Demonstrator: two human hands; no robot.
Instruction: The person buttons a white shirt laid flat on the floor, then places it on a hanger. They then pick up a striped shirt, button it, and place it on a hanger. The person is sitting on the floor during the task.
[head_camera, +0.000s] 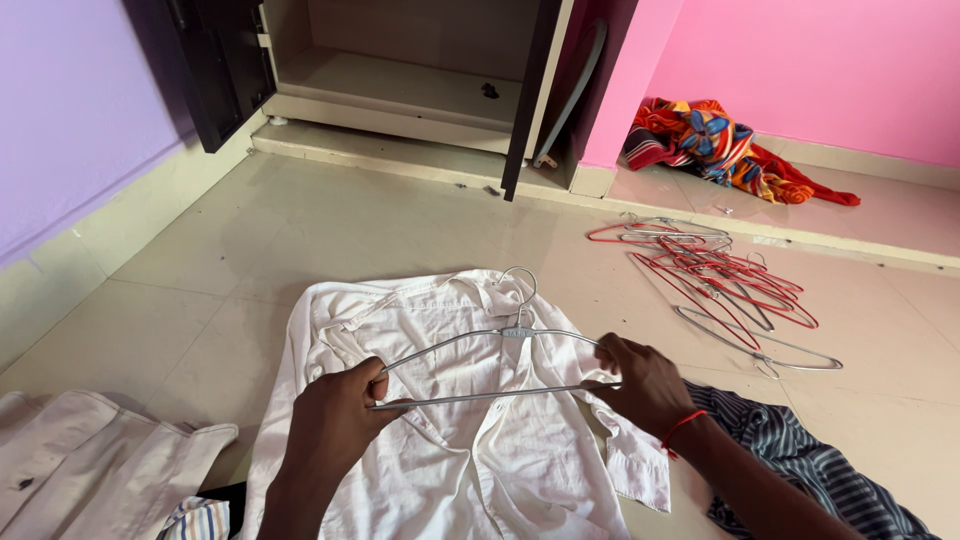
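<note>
I see left hand (335, 415) and right hand (640, 380) each gripping an end of the grey metal wire hanger (495, 365), held over the white button-up shirt (480, 440) spread on the beige tiled floor (300, 230). Grey label tab below hook.

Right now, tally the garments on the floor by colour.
White: 2, the shirt under the grey hanger held by both hands, and one at left.
Dark striped: 1.
Orange patterned: 1.
Total: 4
</note>
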